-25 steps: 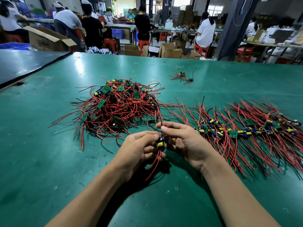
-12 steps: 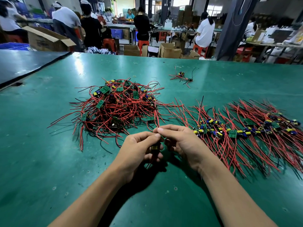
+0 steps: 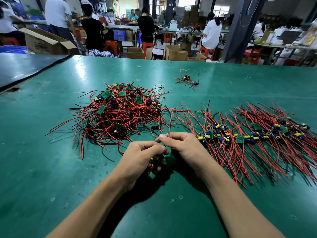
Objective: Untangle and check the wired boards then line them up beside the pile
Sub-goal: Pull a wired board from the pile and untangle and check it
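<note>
A tangled pile point(image 3: 120, 110) of small green boards with red and black wires lies on the green table point(image 3: 51, 169), ahead and to the left. To the right stretches a row of laid-out boards point(image 3: 248, 136) with their wires fanned out. My left hand point(image 3: 142, 158) grips one wired board point(image 3: 156, 158), mostly hidden under its fingers. My right hand point(image 3: 181, 145) pinches that board's red and black wires point(image 3: 169, 121), which rise toward the pile. Both hands meet just in front of the pile.
One or two loose wired boards point(image 3: 187, 79) lie apart further back on the table. A dark mat point(image 3: 25, 67) covers the far left corner. Beyond the table's far edge are cardboard boxes point(image 3: 175, 52), red stools and people working at other benches.
The board, held upright between both hands a second ago, has been turned down into my left hand. My right fingers have slid onto its wires, which now stick upward.
</note>
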Tool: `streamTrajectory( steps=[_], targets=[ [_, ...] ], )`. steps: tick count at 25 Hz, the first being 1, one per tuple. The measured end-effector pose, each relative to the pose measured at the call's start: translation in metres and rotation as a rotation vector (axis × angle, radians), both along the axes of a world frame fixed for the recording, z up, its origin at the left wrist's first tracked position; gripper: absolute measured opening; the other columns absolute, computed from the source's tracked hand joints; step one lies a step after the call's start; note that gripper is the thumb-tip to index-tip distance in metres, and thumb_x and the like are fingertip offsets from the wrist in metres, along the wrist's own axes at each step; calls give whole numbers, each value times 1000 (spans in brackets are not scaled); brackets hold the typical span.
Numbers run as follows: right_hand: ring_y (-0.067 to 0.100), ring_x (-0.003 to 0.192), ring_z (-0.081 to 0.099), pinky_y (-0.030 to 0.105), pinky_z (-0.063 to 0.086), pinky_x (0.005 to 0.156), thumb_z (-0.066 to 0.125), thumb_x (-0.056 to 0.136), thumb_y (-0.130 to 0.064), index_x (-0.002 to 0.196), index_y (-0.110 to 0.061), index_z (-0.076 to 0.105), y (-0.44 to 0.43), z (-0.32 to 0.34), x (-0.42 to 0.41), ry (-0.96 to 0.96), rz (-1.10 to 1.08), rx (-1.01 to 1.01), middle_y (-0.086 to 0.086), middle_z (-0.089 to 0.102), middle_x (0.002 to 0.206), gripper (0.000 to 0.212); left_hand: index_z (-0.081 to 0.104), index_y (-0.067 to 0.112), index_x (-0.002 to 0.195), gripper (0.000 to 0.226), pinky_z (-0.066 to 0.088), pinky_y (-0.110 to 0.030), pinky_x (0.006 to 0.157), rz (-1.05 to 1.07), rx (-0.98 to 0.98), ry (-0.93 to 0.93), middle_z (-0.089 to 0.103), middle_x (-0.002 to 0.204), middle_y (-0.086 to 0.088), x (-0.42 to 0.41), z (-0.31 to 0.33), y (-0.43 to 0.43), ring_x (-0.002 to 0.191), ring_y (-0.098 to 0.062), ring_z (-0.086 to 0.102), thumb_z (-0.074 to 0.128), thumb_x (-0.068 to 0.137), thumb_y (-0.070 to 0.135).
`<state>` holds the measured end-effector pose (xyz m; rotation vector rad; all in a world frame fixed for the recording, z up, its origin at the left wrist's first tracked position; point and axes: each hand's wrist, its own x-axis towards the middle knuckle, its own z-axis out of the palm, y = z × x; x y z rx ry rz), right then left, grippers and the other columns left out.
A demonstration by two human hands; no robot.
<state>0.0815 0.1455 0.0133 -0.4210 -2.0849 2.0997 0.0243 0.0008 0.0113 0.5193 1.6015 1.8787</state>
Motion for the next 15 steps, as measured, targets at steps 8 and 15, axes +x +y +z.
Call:
streamTrajectory(
  steps=[8, 15],
  targets=[
    [5, 46, 42, 16, 33, 48, 60, 99, -39, 72, -18, 76, 7, -4, -8, 65, -429, 306, -13, 47, 45, 38, 68, 1, 71, 19, 43, -21, 42, -91, -22, 1, 62, 58, -7, 7, 2, 5, 46, -12, 53, 61, 88, 2],
    [7, 36, 30, 17, 25, 38, 56, 99, -45, 63, -15, 65, -4, 0, -13, 28, -315, -168, -6, 37, 47, 48, 74, 8, 78, 17, 40, -21, 41, 7, -51, 81, 53, 56, -5, 8, -3, 7, 42, -16, 47, 64, 91, 13]
  ],
)
